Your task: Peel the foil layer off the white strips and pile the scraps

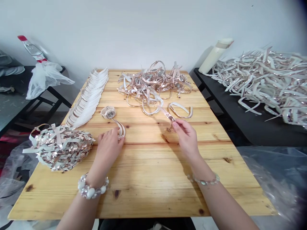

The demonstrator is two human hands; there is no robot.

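On the left half of the wooden table [148,179], my left hand [109,145] rests with its fingers curled, pressed on a few thin curved white and rose-gold strips [122,129]. Just beyond it stands a small roll of pale tape [108,112], close to the strips' far ends. My right hand [185,135] pinches the near end of a shiny rose-gold strip [165,112] between thumb and index finger, a little above the table. That strip's far end reaches the loose heap of rose-gold and white strips [153,80]. A single looped strip [181,110] lies just beyond the right hand.
Along the left edge runs a neat row of white strips [90,95], with a bundle of short trimmed pieces [63,147] nearer me. A black side table [230,118] at right bears a large strip pile [271,80] and a cream tube [214,57]. A bottle [33,49] stands left.
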